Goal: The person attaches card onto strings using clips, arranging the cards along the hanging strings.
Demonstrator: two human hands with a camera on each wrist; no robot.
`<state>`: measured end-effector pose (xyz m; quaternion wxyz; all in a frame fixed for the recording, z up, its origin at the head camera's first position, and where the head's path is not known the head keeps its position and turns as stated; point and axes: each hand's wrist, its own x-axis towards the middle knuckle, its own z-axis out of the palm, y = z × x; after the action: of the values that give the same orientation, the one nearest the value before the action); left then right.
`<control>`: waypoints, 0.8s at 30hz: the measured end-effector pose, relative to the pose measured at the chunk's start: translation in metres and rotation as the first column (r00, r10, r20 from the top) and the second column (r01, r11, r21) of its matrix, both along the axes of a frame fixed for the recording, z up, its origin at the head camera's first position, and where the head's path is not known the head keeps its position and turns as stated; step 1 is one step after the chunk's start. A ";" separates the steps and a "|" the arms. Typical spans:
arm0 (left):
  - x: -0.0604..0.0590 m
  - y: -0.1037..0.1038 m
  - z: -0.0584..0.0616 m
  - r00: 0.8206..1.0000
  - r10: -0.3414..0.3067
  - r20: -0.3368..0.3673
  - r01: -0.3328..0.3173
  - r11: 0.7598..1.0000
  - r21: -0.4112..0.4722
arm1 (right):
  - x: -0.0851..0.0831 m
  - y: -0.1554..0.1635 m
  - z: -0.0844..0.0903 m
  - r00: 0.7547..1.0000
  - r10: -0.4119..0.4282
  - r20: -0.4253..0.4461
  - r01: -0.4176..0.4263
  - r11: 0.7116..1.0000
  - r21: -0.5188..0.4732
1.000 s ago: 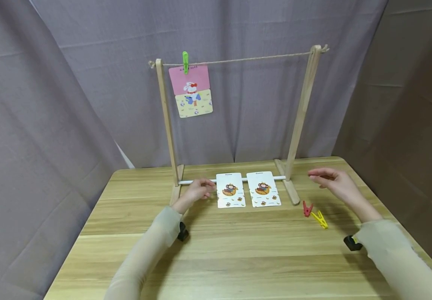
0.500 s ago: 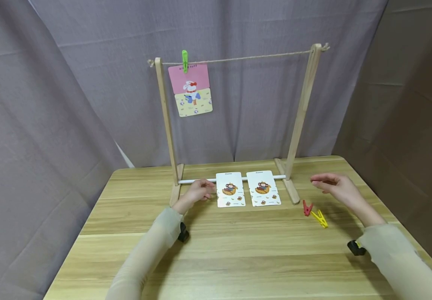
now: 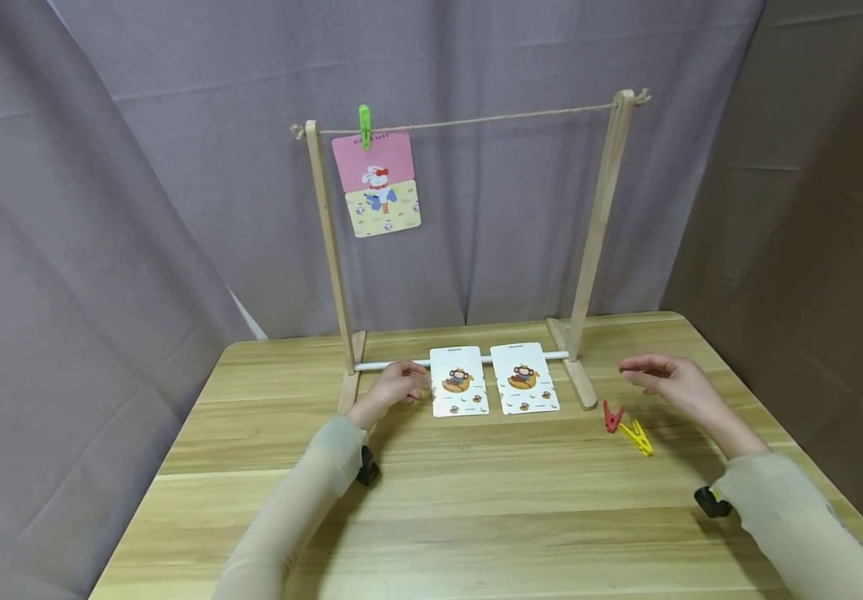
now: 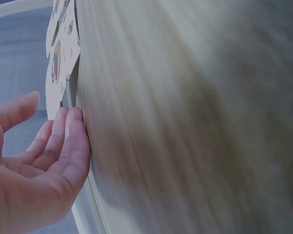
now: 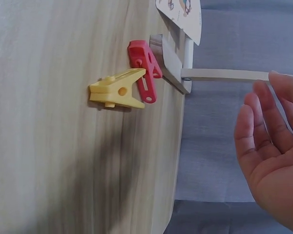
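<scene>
Cards: one (image 3: 376,184) hangs from the string (image 3: 476,122) by a green peg (image 3: 365,126), two monkey cards (image 3: 459,381) lie unhung on the tabletop (image 3: 476,500), red peg (image 3: 611,416) and yellow peg (image 3: 638,437) unused, both hands relaxed, the left hand (image 3: 400,385) touching a card edge, the right hand (image 3: 667,382) empty.

Staged recording booth, not home: grey-purple cloth backdrop (image 3: 177,167) draped on all sides, lone wooden table (image 3: 476,500), small wooden rack (image 3: 596,225) with twine line (image 3: 491,121).
</scene>
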<state>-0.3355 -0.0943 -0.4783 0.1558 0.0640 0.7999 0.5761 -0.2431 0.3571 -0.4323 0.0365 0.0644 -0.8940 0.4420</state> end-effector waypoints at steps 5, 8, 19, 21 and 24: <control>-0.001 0.003 0.000 1.000 -0.002 0.017 0.002 1.000 0.017 | 0.002 0.000 0.000 1.000 -0.003 0.010 0.003 1.000 0.003; -0.006 0.005 -0.006 1.000 0.014 0.014 -0.015 1.000 0.027 | 0.003 -0.001 0.000 1.000 0.003 0.008 -0.003 1.000 -0.004; -0.013 0.008 -0.011 0.999 0.035 0.035 -0.036 0.999 0.038 | 0.004 0.004 -0.004 1.000 0.008 0.009 -0.008 1.000 -0.018; -0.014 0.010 -0.010 0.998 0.037 0.043 -0.040 0.998 0.054 | 0.004 0.004 -0.005 1.000 0.008 0.009 -0.008 1.000 -0.020; -0.014 0.011 -0.010 0.997 0.045 0.057 -0.050 0.995 0.083 | 0.004 0.004 -0.007 1.000 0.010 0.006 -0.010 1.000 -0.023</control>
<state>-0.3497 -0.0830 -0.4887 0.1613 0.0355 0.7714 0.6145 -0.2393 0.3616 -0.4390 0.0325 0.0670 -0.8886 0.4526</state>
